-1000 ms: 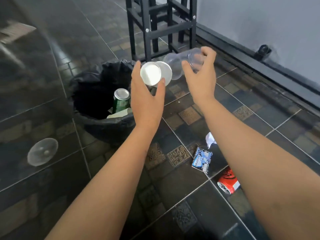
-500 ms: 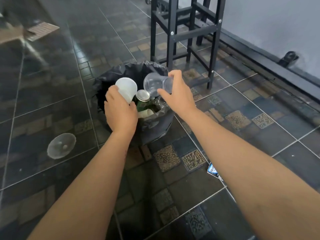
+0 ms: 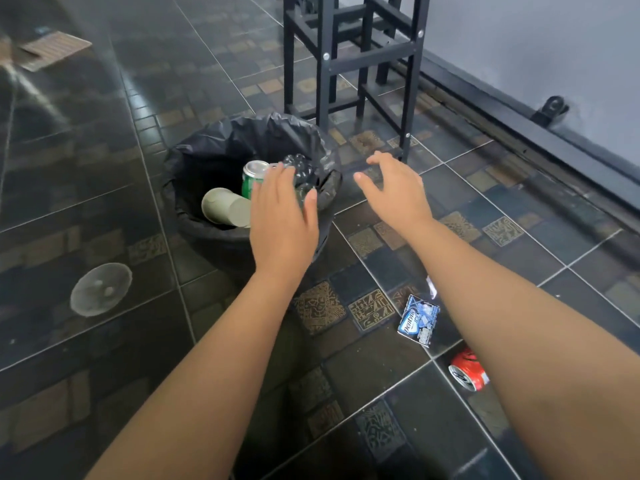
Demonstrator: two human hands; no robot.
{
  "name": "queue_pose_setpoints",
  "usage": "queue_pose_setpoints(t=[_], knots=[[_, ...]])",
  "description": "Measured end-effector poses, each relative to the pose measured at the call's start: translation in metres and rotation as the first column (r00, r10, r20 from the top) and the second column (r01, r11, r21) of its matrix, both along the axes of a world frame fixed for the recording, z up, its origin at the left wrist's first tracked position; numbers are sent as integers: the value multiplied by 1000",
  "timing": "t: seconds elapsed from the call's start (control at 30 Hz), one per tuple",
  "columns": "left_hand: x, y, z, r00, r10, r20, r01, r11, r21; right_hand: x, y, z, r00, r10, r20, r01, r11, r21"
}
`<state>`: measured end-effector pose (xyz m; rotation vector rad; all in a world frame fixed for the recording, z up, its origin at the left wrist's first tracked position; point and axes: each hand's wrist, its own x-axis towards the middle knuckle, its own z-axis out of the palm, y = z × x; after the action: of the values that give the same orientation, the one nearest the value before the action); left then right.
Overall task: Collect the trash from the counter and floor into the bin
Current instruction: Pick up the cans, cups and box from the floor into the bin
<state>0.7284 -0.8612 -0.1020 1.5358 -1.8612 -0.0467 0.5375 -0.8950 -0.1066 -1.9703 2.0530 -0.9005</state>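
A round bin (image 3: 207, 157) lined with a black bag stands on the dark tiled floor. Inside it lie a white paper cup (image 3: 225, 206) on its side, a green can (image 3: 252, 178) and a clear plastic cup (image 3: 302, 171). My left hand (image 3: 282, 216) hovers over the bin's near right rim, fingers spread, holding nothing. Just right of the bin, my right hand (image 3: 394, 188) is open and empty. On the floor lie a clear plastic lid (image 3: 101, 289) at the left, a blue gum packet (image 3: 418, 320), a red can (image 3: 467, 369) and a white scrap (image 3: 431, 285), partly hidden by my right forearm.
A black metal stool frame (image 3: 349, 57) stands right behind the bin. A dark baseboard (image 3: 519, 126) and a grey wall run along the right. A brown mat (image 3: 52, 53) lies at the far left.
Both hands moved over the bin and let go. The white cup and the clear cup now lie inside the bin, and both hands are empty.
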Motion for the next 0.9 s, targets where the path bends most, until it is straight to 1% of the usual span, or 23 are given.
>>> queue_pose_setpoints(t=[0.1,0.2,0.27,0.37,0.47,0.57,0.67,0.77,0.83,0.9], knots=[[-36,11,-9,996,-88,-12,88,995,46,-43,18,-16,994,-101,-41,104,990,96],[-70,20,-29,981,-170,97,163,984,75,-86,40,-36,977,-190,-92,208,945,251],[-91,26,-46,958,-241,156,226,968,107,-112,55,-54,967,-219,-127,251,901,355],[-124,40,-77,921,-346,181,311,930,194,-140,74,-83,962,-170,-213,260,806,532],[-148,53,-111,897,-411,163,326,864,384,-154,86,-106,971,-98,-217,220,717,661],[-160,65,-140,862,-466,197,269,752,601,-157,88,-124,982,-47,-182,165,681,714],[-170,74,-161,857,-450,251,146,679,719,-154,88,-137,978,29,-209,137,665,734],[-181,83,-170,858,-408,311,30,644,764,-150,89,-145,959,108,-263,124,674,729],[-187,86,-173,853,-390,345,-18,640,768,-149,91,-151,953,122,-279,122,688,716],[-191,87,-173,873,-355,335,-43,628,777,-151,93,-156,947,122,-298,122,720,683]])
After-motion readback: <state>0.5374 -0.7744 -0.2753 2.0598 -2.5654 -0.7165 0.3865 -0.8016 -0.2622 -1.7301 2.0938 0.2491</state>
